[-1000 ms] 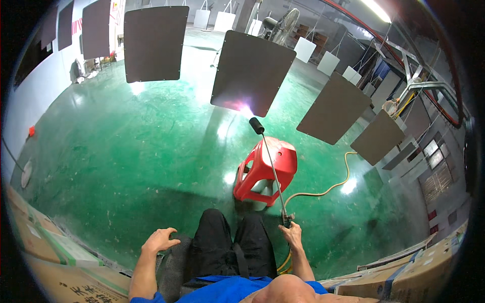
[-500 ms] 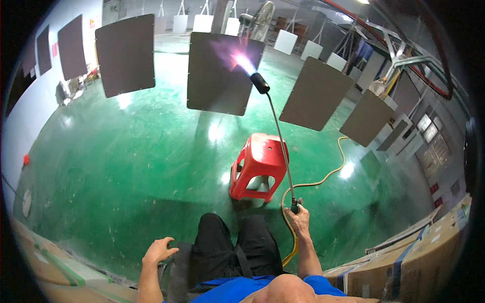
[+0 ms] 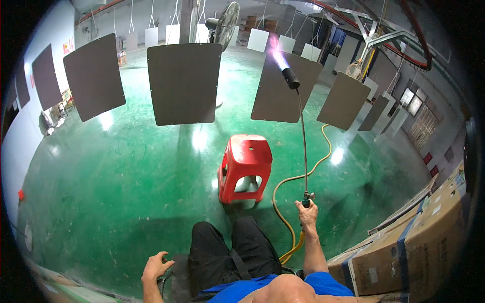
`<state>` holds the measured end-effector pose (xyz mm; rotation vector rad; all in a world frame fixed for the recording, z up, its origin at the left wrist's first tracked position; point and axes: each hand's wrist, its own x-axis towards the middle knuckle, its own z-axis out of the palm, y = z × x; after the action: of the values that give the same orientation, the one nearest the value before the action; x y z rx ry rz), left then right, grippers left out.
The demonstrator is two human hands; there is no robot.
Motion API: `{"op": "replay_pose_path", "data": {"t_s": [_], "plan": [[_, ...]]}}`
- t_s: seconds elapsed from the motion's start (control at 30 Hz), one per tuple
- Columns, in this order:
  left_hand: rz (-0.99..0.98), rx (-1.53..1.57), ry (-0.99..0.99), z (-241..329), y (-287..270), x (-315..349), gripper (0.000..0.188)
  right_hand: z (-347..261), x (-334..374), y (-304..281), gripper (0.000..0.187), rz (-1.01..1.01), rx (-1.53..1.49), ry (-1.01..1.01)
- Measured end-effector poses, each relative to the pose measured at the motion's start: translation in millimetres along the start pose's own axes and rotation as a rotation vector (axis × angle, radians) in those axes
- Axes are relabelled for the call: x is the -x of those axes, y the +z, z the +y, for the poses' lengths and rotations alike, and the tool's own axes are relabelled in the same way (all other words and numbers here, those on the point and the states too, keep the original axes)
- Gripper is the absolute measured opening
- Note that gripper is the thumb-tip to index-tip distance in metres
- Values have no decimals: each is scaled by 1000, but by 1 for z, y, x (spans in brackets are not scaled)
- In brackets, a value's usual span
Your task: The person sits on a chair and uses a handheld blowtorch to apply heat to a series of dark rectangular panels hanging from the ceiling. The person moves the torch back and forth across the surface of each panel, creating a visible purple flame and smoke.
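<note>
My right hand [image 3: 308,218] is wrapped round the green handle of a long-necked gas torch [image 3: 303,139]. From its black nozzle a blue and purple flame [image 3: 279,56] points up and left. The flame crosses the upper part of a dark hanging panel [image 3: 280,93] right of the middle; whether it touches the surface I cannot tell. Another dark panel [image 3: 184,83] hangs to its left. My left hand [image 3: 156,266] holds nothing, thumb and fingers apart, beside the dark seat edge [image 3: 180,280] at my left.
A red plastic stool [image 3: 246,161] stands in front of my knees. A yellow hose [image 3: 290,178] curls over the green floor. More dark panels [image 3: 94,76] hang to both sides. Cardboard boxes [image 3: 404,257] stand close at my right. A fan [image 3: 226,25] stands behind the panels.
The torch has swung right and more upright, its flame passing from the middle panel to the one on the right. The panels and stool appear further left in view. My left hand stays put.
</note>
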<state>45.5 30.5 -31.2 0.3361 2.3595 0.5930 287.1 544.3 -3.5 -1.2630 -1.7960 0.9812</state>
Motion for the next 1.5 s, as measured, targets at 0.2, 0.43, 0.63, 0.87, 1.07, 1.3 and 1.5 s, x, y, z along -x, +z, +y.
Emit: {"op": "replay_pose_path", "data": {"t_s": [0.2,0.43,0.63,0.87,1.07,1.3,1.5], "plan": [[40,32,-48,-12,1,-1,61,13,-3,0,28,-10,34,26],[70,-7,15,-10,2,3,61,27,21,-7,26,-154,135,54],[74,-25,34,-9,6,4,60,57,25,-13,30,-225,143,150],[75,-53,1,2,3,10,60,76,27,-9,28,-278,141,271],[78,-53,-2,0,4,10,60,97,29,-10,30,-254,112,299],[63,-68,-14,1,5,10,60,100,29,-17,35,-145,125,338],[36,-60,-30,5,2,10,61,114,14,-27,33,-86,95,206]]}}
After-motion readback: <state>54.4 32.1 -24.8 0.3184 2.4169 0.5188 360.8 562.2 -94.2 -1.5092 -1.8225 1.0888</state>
